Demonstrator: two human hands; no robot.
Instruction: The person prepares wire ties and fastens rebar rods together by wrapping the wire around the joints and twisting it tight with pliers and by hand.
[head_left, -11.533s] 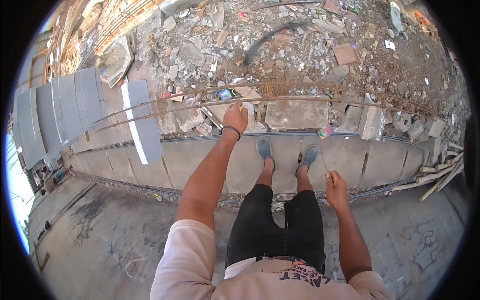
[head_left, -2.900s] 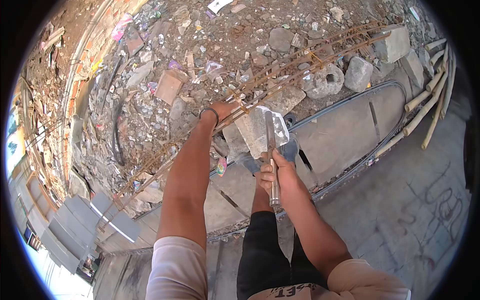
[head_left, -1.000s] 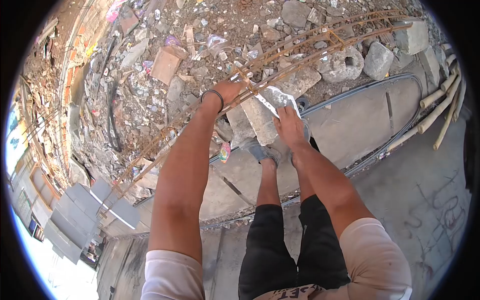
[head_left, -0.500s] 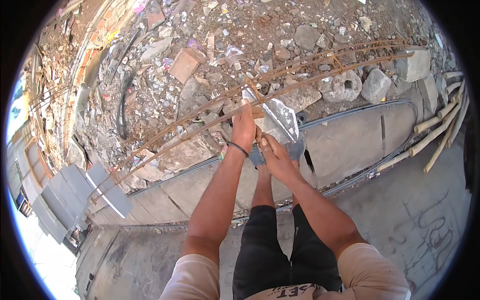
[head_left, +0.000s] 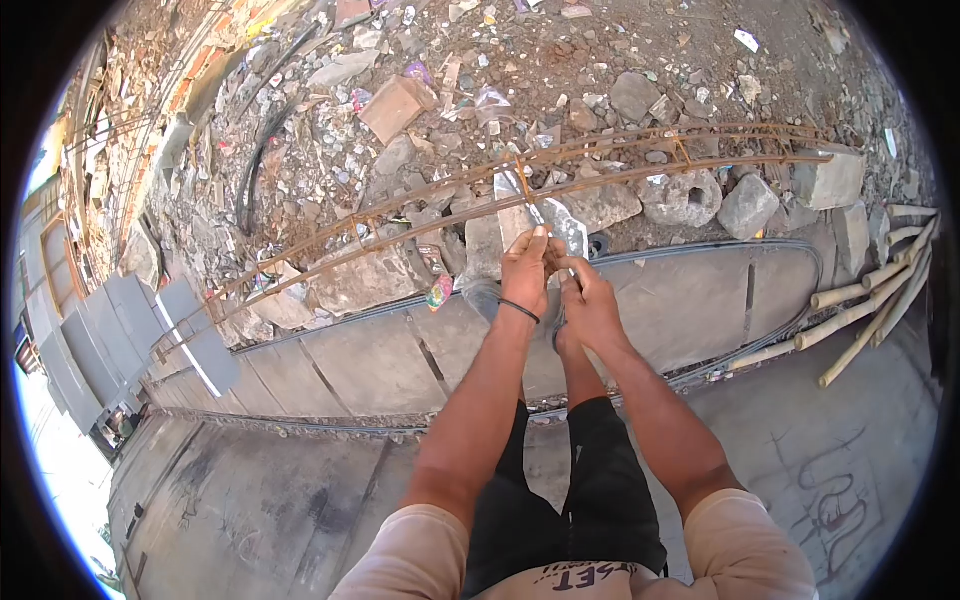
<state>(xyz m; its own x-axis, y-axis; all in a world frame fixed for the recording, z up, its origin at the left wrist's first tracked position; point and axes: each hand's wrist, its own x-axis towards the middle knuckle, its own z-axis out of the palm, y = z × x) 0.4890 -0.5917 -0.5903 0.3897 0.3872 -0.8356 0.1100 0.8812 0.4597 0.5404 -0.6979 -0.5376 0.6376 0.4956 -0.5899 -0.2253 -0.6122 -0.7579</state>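
Fingers of the left hand are bent, tips meeting those of the right hand; whether anything thin is pinched between them cannot be told. Both hands are just on the near side of a rusty rebar frame, beside one of its cross hoops. The frame extends lengthwise over broken concrete at the edge of the rubble. Step in hand, as judged: close two-handed fingerwork near that hoop. The next move appears to call for precise fingertip control at hoop and bar. Outward: concrete ledge, bamboo poles.
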